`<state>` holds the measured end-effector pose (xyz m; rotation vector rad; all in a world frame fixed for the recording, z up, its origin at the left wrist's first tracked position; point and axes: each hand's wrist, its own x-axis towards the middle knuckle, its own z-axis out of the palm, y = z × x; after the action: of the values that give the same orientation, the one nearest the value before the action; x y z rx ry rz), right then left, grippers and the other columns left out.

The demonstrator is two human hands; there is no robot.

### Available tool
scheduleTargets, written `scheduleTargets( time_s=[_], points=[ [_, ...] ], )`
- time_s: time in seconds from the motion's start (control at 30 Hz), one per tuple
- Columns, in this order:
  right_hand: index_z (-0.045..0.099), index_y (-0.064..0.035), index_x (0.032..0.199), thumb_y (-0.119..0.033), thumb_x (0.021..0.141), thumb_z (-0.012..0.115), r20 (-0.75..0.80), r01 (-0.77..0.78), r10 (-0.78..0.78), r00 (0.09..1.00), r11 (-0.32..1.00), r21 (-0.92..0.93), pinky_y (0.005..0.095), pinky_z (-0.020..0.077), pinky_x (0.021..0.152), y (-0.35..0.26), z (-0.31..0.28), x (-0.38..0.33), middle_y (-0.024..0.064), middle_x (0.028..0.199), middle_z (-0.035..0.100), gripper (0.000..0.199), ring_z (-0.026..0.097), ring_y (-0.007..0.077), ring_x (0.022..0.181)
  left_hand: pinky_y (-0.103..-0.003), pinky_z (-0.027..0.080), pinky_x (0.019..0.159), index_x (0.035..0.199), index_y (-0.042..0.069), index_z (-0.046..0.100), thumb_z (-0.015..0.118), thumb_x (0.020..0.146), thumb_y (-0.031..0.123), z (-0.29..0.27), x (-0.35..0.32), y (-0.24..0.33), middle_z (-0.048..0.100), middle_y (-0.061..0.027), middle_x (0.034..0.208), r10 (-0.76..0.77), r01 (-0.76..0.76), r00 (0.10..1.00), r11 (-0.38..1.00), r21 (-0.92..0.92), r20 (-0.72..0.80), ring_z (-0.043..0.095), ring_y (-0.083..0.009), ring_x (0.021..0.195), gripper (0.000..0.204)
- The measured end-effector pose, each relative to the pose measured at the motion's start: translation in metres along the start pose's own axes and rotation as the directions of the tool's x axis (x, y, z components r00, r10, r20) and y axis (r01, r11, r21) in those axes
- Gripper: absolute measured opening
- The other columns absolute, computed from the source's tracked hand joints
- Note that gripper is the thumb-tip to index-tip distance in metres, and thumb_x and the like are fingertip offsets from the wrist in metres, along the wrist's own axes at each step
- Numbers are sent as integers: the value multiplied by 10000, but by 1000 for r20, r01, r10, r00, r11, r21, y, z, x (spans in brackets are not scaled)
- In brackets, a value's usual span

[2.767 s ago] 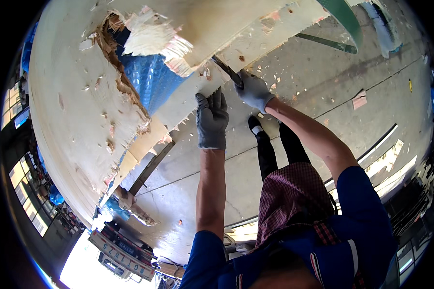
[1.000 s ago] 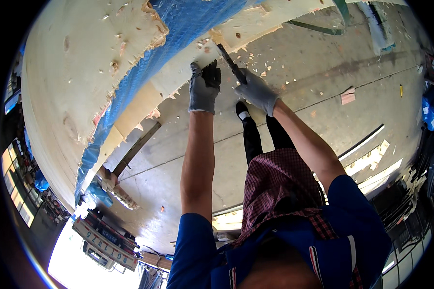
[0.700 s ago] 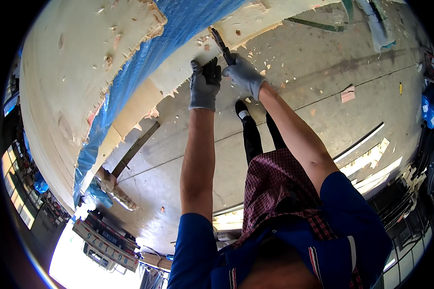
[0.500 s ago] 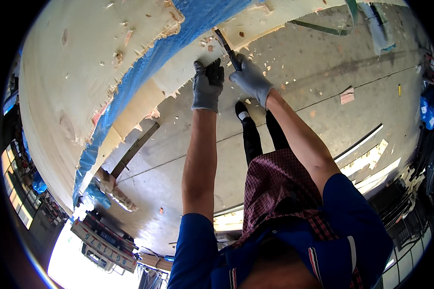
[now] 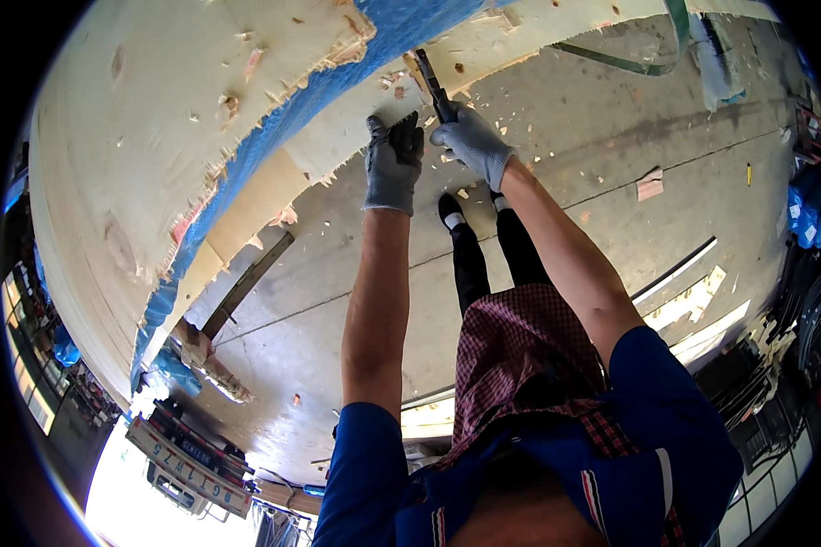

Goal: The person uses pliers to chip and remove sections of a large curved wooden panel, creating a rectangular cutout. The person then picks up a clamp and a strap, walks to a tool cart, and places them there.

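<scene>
My left hand (image 5: 394, 169), in a grey glove with a dark palm, is at the splintered edge of the lower pale plywood sheet (image 5: 333, 137). Its thumb lies over the board, and the fingertips go out of sight beneath the edge. To its right, my right hand (image 5: 472, 141), gloved in grey, is closed around a slim dark hand tool (image 5: 433, 84). The tool's far end meets the plywood near a chipped, reddish patch (image 5: 395, 88); its exact kind is not clear. Blue sheeting (image 5: 287, 114) runs between this layer and the upper plywood sheet (image 5: 173, 109).
Wood chips (image 5: 462, 193) litter the concrete floor (image 5: 556, 210) around my feet. A green strap (image 5: 611, 64) loops at the upper right. On the left, a long wooden strip (image 5: 246, 284) lies below the boards. Blue bundles (image 5: 810, 205) sit at the far right.
The view has shifted slightly. The tool has turned a little more upright in my right hand, and its tip stays at the board's edge. My left hand keeps its place.
</scene>
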<state>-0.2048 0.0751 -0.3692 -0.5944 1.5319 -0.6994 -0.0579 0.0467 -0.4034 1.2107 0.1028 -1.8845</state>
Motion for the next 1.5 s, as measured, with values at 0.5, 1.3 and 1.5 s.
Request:
scheduleTargets(
  time_s=[0.5,1.3,1.5],
  points=[
    [511,-60,898,-60,735,620,87,-17,-13,996,944,329,254,426,484,-4,5,-8,3,679,502,196,498,94,541,-363,499,755,1171,138,516,460,934,444,-4,1,-2,628,-89,1109,15,-15,1000,1000,0,-10,599,-234,1051,392],
    [469,-49,1002,-282,826,548,-267,225,-375,888,860,-459,499,452,704,28,18,23,213,804,612,303,596,407,810,-374,458,836,1082,121,561,559,900,408,23,-35,8,641,-24,1037,105,-104,989,994,16,-105,617,-211,1001,340],
    [539,-41,831,-214,761,590,-135,284,-293,947,955,-84,364,460,549,44,8,51,108,689,604,193,587,233,588,-367,466,793,1139,150,527,527,920,417,43,-38,10,624,-24,1057,83,-79,995,994,82,-50,620,-207,993,346]
  ],
)
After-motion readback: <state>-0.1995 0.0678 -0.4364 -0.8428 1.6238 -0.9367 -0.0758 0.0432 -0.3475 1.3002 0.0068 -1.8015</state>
